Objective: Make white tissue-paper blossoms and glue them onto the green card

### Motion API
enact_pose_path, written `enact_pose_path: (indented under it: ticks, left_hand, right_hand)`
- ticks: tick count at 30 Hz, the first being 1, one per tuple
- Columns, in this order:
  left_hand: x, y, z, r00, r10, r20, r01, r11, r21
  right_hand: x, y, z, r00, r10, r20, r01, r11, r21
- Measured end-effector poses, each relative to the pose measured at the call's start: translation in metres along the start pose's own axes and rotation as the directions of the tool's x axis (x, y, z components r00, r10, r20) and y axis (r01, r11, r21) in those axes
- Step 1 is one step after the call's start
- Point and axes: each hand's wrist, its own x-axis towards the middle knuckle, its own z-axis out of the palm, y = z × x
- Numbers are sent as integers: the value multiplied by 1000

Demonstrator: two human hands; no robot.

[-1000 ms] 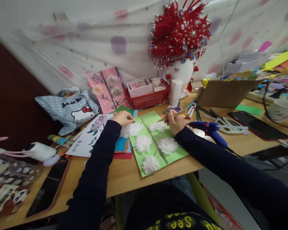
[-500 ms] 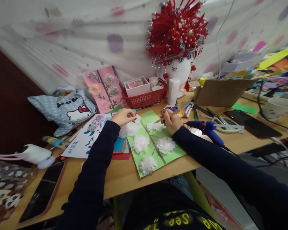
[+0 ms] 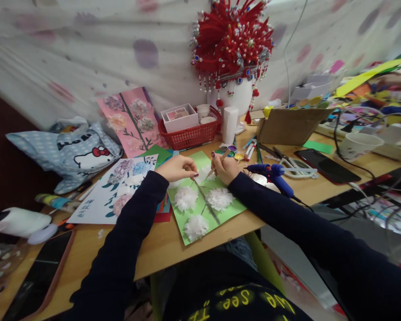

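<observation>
One table (image 3: 162,252) fronts drapery (image 3: 173,58); right fingers (image 3: 217,163) grip stick (image 3: 225,154), left fingers (image 3: 188,164) pinch, contents unclear.

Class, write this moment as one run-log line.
Left hand: over green card; Right hand: holding stick; White flowers: on card; Glue gun: near right sleeve

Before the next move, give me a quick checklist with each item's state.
1. Green card lying on the desk: ok, beneath both hands.
2. Stick in the right hand: ok, gripped.
3. Left hand holding something: cannot tell, its fingertips hide it.
4. Glue gun well clear of the right sleeve: not ok, it lies close beside it.
5. White flowers firmly stuck: cannot tell.
</observation>
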Motion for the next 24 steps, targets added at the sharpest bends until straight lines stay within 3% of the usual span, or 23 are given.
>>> enact_pose_path:
  ticks: [6,11,17,24]
  left_hand:
    - [12,-3,24,1000,8,7,-8,998,60]
    - [20,-1,43,995,-16,-95,36,975,217]
    - [23,-5,47,974,-11,-228,87,941,326]
    - [23,-9,47,969,-4,-248,87,941,326]
  right_hand:
    - [2,1,1,1000,1,4,-1,1000,-29]
    - [3,1,1,999,-1,-38,0,1000,-13]
    - [-2,-4,-5,993,-49,-111,56,996,64]
    - [-5,-7,-5,991,-129,19,130,989,-73]
